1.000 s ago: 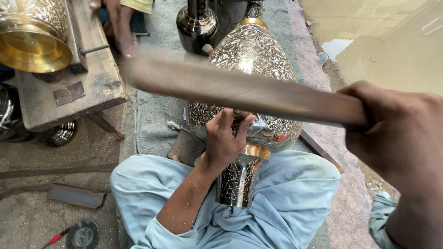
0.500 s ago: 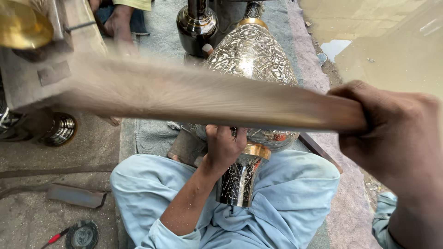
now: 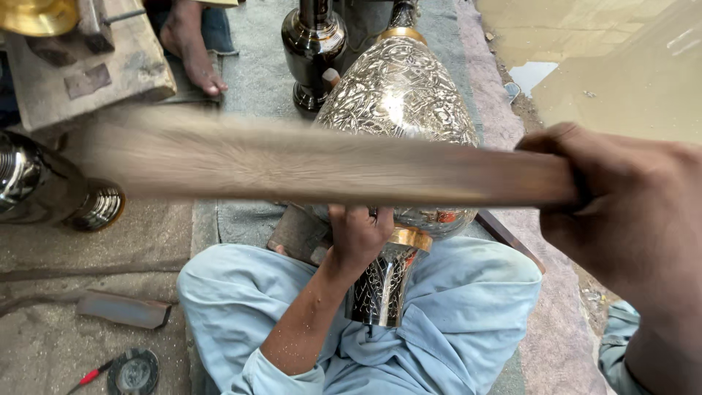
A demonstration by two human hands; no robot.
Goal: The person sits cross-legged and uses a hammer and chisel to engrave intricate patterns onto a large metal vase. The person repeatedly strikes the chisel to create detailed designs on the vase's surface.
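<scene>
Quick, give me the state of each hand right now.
Left hand: closed, its grip pressed against the engraved metal vase lying across the lap; what it pinches cannot be told.
Right hand: closed around the wooden stick, which is motion-blurred.

Vase (image 3: 398, 95): silver, engraved all over with fine leaf pattern, gold band at neck
Stick (image 3: 329, 167): pale brown wood
Trousers (image 3: 453, 307): light blue
Second vase (image 3: 313, 51): glossy dark brown
Mat (image 3: 256, 73): grey
</scene>
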